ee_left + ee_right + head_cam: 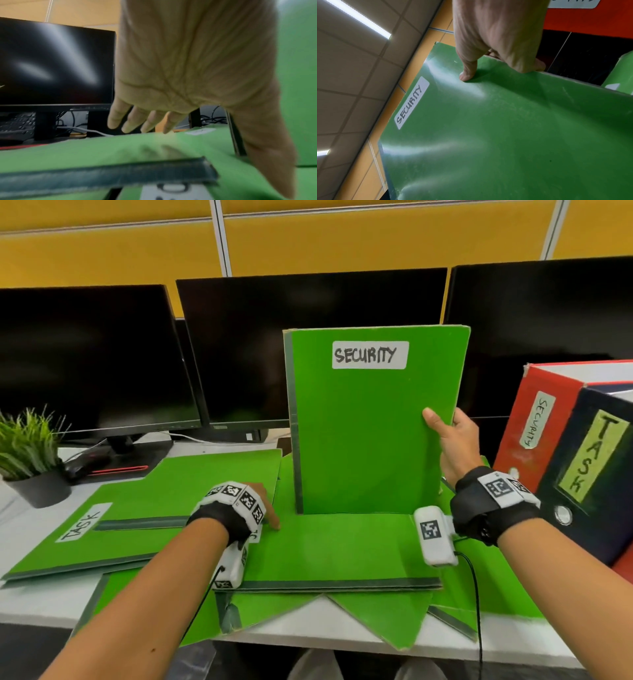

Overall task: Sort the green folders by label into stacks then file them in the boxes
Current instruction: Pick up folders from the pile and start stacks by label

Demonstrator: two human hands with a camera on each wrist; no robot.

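Left side: a green folder [150, 501] labelled "TASK" is lying flat on the white bench [41, 604], beside a potted plant [30, 453].
Left grip: the left hand [260, 505] is resting released, fingers straight, on the flat folders; the head view is hiding it behind the wrist band, while the left wrist view is showing the spread fingers [145, 121] and a keyboard [17, 124] under the monitor [56, 65].
Centre: the SECURITY folder [370, 426] is standing upright on the flat green folders [335, 549].
Right grip: the right hand [452, 440] is grasping the SECURITY folder's right edge, thumb [467, 71] in front; the fingers behind are hidden.
Right side: the red box [534, 422] is reading "SECURITY", the dark box [596, 474] "TASK"; both are cut off.
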